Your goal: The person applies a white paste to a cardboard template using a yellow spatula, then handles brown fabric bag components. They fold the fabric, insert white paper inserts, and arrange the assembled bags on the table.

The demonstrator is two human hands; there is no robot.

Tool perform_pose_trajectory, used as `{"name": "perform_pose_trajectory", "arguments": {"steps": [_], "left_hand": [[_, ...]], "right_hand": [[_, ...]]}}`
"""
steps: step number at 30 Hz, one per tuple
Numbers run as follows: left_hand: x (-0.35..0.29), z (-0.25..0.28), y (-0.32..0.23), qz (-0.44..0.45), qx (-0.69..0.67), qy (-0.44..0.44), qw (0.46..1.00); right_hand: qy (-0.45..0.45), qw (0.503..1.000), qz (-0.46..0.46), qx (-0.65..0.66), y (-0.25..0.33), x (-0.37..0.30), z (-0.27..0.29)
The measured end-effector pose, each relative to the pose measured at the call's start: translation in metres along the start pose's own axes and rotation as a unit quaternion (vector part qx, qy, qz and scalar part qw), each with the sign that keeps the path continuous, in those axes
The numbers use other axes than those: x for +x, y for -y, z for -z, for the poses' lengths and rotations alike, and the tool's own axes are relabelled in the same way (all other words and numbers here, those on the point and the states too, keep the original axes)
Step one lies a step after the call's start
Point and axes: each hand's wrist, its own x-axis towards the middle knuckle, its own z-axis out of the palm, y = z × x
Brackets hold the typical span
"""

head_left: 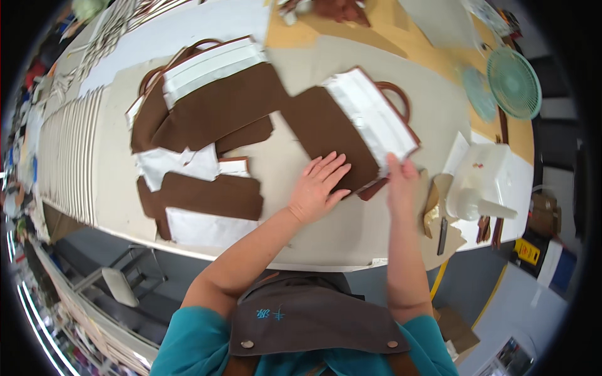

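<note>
A brown bag panel with a white backing strip along one side and a reddish-brown handle lies aslant on the table in front of me. My left hand rests on its near left part, palm down with fingers stretched out. At the near right corner of the same panel, my right hand has its fingers closed on the edge by the white strip; it is somewhat blurred. Some brown material shows under the panel's near edge, between my hands.
More brown panels with white strips and handles overlap at the left, with other brown and white pieces nearer me. Rows of thin strips line the far left. On the right stand a white plastic container, a dark-handled cutter and a green fan.
</note>
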Motion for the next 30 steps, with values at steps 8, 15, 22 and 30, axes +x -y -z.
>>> {"name": "perform_pose_trajectory", "arguments": {"steps": [8,15,22,30], "left_hand": [[-0.062,0.053,0.001,0.147,-0.092,-0.056,0.983],[-0.047,0.060,0.015,0.151,-0.126,-0.099,0.975],[-0.021,0.064,0.017,0.171,-0.180,-0.097,0.964],[0.054,0.046,0.037,0.081,-0.130,-0.163,0.975]], "right_hand": [[0.026,0.970,-0.116,-0.213,-0.004,0.025,0.057],[0.017,0.968,-0.141,-0.207,-0.004,0.029,0.059],[0.018,0.964,-0.155,-0.216,-0.003,0.031,0.057],[0.004,0.966,-0.161,-0.204,-0.002,0.033,0.058]]}}
